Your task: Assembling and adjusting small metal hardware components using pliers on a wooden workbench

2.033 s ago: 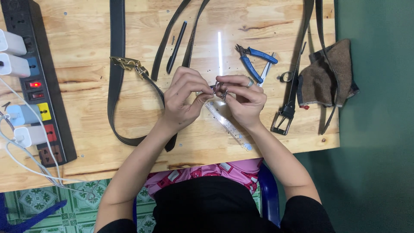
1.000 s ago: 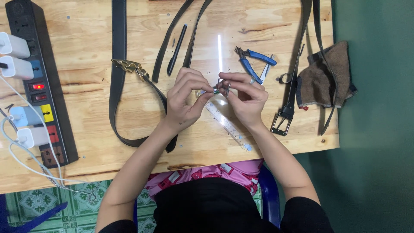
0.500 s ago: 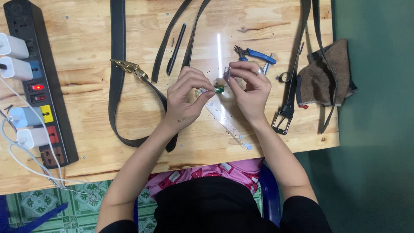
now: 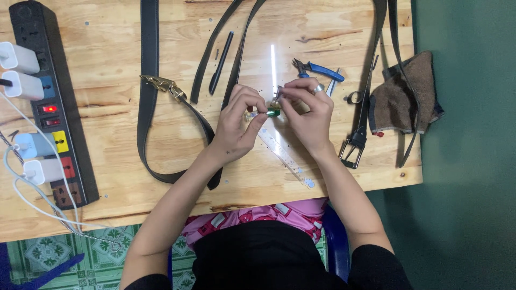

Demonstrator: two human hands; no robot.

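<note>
My left hand and my right hand meet above the middle of a wooden table. Between their fingertips is a small green and clear object, pinched from both sides. My right hand wears a ring and its fingers also touch a small metal part just above the green piece. A clear plastic ruler lies on the table under my hands. What exactly the small object is I cannot tell.
A black belt with a gold buckle loops at my left. Two thin straps and a black pen lie at the back. Blue pliers, a belt with a square buckle and a brown cloth sit right. A power strip runs along the left.
My hands have drifted slightly up and right, and the fingers have parted a little, so the green piece shows between them.
</note>
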